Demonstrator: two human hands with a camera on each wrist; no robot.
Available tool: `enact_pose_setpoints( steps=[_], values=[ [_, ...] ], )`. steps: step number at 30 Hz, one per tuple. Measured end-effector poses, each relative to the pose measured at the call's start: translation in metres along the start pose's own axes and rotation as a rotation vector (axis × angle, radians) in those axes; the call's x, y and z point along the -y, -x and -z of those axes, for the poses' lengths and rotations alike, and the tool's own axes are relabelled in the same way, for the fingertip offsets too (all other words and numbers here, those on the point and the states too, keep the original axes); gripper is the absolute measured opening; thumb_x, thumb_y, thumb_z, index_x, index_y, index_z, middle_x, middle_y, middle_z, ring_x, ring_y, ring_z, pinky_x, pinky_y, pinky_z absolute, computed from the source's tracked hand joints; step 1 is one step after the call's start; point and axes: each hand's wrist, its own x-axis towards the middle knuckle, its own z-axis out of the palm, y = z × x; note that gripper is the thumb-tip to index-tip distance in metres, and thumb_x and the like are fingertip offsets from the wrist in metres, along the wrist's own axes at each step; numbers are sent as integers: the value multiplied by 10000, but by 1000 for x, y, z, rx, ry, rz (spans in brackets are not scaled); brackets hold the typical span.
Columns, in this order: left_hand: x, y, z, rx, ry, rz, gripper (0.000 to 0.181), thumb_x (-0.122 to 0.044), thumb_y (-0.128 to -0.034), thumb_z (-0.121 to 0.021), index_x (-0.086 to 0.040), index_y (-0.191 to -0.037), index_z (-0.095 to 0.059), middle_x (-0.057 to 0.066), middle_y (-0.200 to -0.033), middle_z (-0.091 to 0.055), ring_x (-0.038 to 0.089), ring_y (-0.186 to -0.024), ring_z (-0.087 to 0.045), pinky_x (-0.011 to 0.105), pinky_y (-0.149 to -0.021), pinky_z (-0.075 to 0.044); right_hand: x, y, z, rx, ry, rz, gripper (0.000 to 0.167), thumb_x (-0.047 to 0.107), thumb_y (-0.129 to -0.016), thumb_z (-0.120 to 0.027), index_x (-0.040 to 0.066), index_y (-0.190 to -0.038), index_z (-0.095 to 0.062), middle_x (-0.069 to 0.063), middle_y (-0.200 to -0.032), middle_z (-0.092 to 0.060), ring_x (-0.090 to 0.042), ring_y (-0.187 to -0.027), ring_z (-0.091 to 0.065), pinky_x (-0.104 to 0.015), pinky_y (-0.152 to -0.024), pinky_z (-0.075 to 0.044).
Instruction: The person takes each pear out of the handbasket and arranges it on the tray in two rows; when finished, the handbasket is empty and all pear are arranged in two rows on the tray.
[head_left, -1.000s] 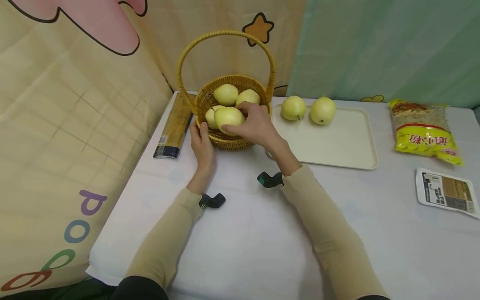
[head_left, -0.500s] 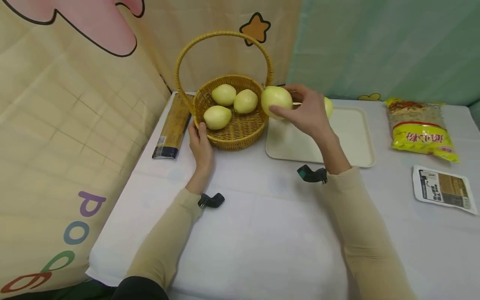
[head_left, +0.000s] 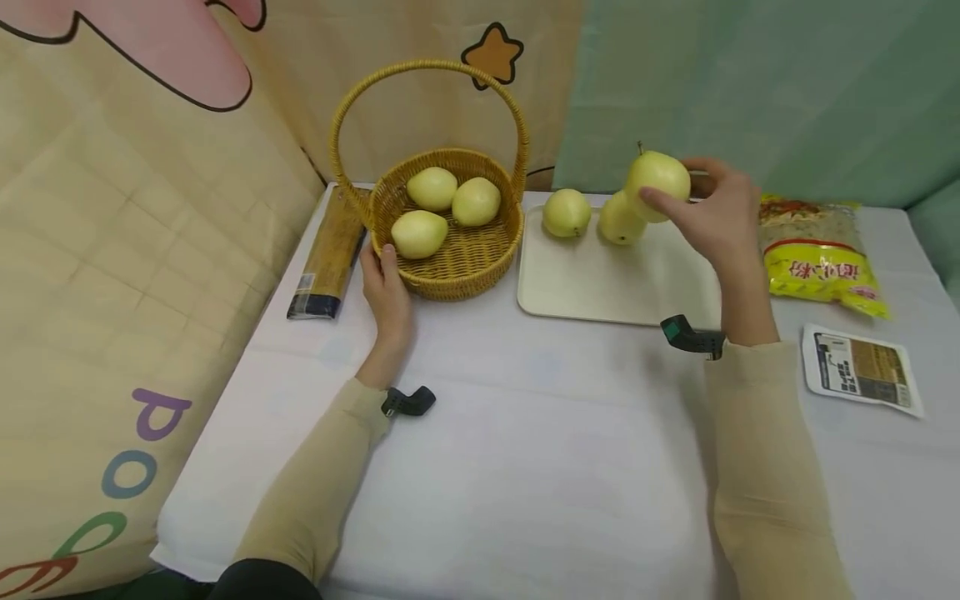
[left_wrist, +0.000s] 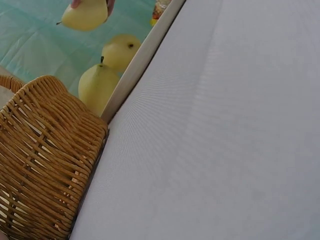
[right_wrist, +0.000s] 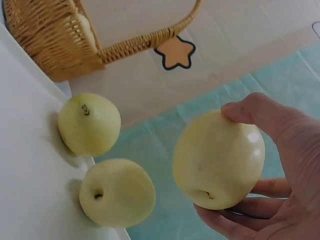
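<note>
My right hand (head_left: 723,212) holds a pale yellow-green pear (head_left: 658,183) between thumb and fingers, raised over the tray's back part. In the right wrist view the thumb lies on top of this held pear (right_wrist: 218,159), with fingers underneath. Two more pears, one on the left (head_left: 567,213) and one partly covered on the right (head_left: 621,220), stand on the cream tray (head_left: 600,292). My left hand (head_left: 390,304) grips the near left side of the wicker basket (head_left: 457,287), thumb at the rim. Three pears (head_left: 420,234) lie inside it. The left wrist view barely shows that hand.
Left of the basket lies a long brown package (head_left: 328,258). A yellow bag (head_left: 821,258) and a flat white-edged packet (head_left: 861,369) lie at the right. The basket's tall handle (head_left: 431,65) arches upward. Curtains (head_left: 712,92) hang behind the white-covered table (head_left: 540,467).
The right hand has lifted one pear out of the basket and carried it rightward over the tray. The left hand has stayed on the basket. The view has shifted slightly.
</note>
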Motion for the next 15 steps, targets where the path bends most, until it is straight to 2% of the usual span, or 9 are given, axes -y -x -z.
enact_pose_setpoints(
  steps=[2, 3, 5, 8, 12, 15],
  values=[
    [11, -4, -1, -2, -2, -1, 496, -292, -1147, -405, -44, -1577, -419, 144, -1574, -509, 244, -1458, -467, 401, -1221, -346, -8, -4, 6, -35, 3, -36, 807, 608, -839, -809, 184, -1493, -600, -107, -1426, -681, -136, -1170, -673, -205, -827, -453],
    [14, -5, -1, 1, -6, 3, 502, -315, -1145, -408, -64, -1579, -420, 123, -1577, -511, 224, -1459, -467, 385, -1222, -346, -12, -5, 8, -56, 9, -54, 811, 618, -838, -803, 180, -1491, -602, -81, -1365, -714, -144, -1222, -646, -212, -863, -430],
    [17, -7, 1, 5, -15, 8, 509, -352, -1140, -411, -90, -1576, -426, 89, -1571, -520, 187, -1450, -473, 353, -1212, -353, -19, -8, 9, -93, 20, -87, 829, 650, -829, -790, 167, -1479, -611, -23, -1237, -731, -187, -1345, -556, -262, -933, -387],
    [18, -8, 4, -8, -27, 9, 511, -387, -1134, -419, -115, -1567, -437, 46, -1559, -530, 138, -1437, -478, 311, -1194, -364, -29, -13, 3, -124, 39, -121, 877, 709, -808, -768, 145, -1464, -624, 29, -1102, -679, -247, -1368, -485, -331, -971, -352],
    [16, -8, 6, -15, -16, 2, 509, -386, -1133, -420, -126, -1570, -435, 24, -1556, -528, 107, -1436, -471, 287, -1191, -361, -42, -17, -4, -133, 50, -182, 930, 759, -797, -730, 127, -1470, -615, 4, -1154, -633, -302, -1325, -455, -383, -982, -383],
    [16, -7, 2, -2, -2, 2, 506, -382, -1134, -418, -132, -1573, -432, 17, -1559, -524, 96, -1439, -464, 276, -1195, -355, -52, -19, -3, -152, 54, -253, 954, 765, -794, -717, 110, -1477, -597, -32, -1257, -584, -331, -1397, -384, -446, -1061, -384]
  ],
)
